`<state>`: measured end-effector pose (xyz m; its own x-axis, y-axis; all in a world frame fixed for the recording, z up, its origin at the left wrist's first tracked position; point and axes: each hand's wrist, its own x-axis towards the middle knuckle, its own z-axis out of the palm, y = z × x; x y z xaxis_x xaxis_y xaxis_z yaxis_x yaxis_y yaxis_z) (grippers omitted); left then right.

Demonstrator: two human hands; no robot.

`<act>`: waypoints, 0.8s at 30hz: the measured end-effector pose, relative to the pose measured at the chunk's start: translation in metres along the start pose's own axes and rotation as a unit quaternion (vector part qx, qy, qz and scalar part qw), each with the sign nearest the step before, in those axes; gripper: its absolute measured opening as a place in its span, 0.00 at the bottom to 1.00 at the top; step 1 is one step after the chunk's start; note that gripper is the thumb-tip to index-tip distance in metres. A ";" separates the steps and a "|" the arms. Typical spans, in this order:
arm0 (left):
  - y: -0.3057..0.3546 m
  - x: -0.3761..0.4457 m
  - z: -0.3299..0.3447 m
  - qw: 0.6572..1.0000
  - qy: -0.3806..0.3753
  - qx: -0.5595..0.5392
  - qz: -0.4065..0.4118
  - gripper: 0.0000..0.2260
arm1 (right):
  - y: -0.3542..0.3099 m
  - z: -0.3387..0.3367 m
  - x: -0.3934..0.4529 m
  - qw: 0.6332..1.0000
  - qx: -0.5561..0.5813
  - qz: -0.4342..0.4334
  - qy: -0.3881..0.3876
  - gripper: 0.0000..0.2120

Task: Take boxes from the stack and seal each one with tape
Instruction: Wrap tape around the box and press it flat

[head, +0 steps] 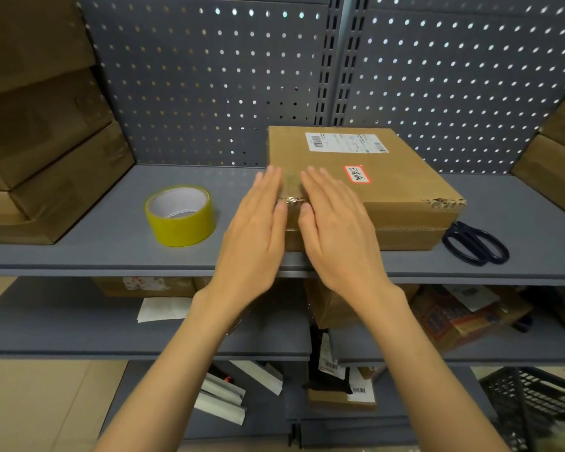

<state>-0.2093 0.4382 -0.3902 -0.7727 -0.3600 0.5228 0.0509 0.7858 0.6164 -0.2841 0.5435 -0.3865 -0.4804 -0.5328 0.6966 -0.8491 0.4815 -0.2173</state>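
Two hands [297, 223] flat on box [405, 177]

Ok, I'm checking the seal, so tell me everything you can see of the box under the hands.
The box is flat brown cardboard lying on the grey shelf, with a white label and a red-edged sticker on top. Its near right edge is torn. Both open hands, left and right, press flat over a tape strip at its near left corner.

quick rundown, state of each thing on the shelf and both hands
box: closed, flat on the shelf, front edge torn
left hand: flat, pressing the box
right hand: flat, pressing the box
tape roll: lying flat, untouched
scissors: closed, lying right of the box
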 end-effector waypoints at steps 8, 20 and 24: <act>-0.011 0.030 -0.011 0.981 -0.103 0.131 0.100 0.24 | 0.008 0.013 -0.033 0.989 -0.134 -0.057 -0.037 0.27; -0.014 0.036 -0.014 0.982 -0.117 0.109 0.102 0.21 | 0.006 0.000 -0.025 0.997 -0.047 -0.048 0.030 0.21; -0.021 0.031 -0.015 0.982 -0.132 0.095 0.099 0.25 | 0.013 0.003 0.003 0.995 -0.080 -0.056 -0.003 0.22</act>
<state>-0.2251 0.4029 -0.3777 -0.8980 -0.0664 0.4350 0.1183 0.9158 0.3839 -0.2968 0.5458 -0.3895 -0.3869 -0.5928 0.7064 -0.8513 0.5240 -0.0265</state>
